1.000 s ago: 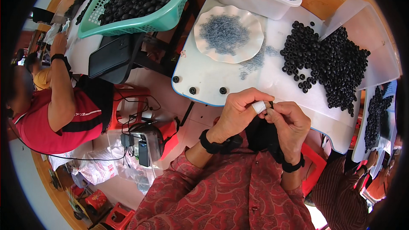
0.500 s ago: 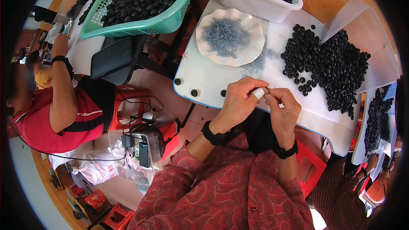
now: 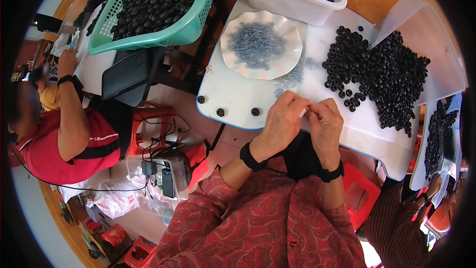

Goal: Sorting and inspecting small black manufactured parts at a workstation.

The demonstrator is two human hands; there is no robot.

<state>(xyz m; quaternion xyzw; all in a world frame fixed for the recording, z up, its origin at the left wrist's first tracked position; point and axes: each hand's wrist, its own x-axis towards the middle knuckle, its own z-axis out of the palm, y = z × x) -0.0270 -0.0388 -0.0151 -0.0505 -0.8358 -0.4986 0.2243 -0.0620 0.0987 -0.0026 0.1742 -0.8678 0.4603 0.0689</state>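
Observation:
My left hand (image 3: 281,123) and my right hand (image 3: 326,126) meet above the table's front edge, fingertips pinched together. Whatever sits between them is too small and covered to name; a bit of white shows at the left fingers, where the earlier frame has a white wrap. Left of my hands, three small black ring-shaped pieces (image 3: 255,111) are spaced along the table edge. Beyond them stands a white scalloped plate (image 3: 295,55) with many tiny grey-blue clear rings, some spilled beside it. To the right lies a big heap of black ring-shaped pieces (image 3: 384,77).
A white tub (image 3: 292,7) of black pieces stands at the back, a clear plastic bin (image 3: 436,44) lies tipped behind the heap. At left are a green basket (image 3: 198,20) with more pieces, a dark phone (image 3: 126,77), and a co-worker in a red shirt (image 3: 54,144).
The view has shifted slightly. My left hand has turned so its back faces up, now hiding most of the white wrap, and my fingertips stay together.

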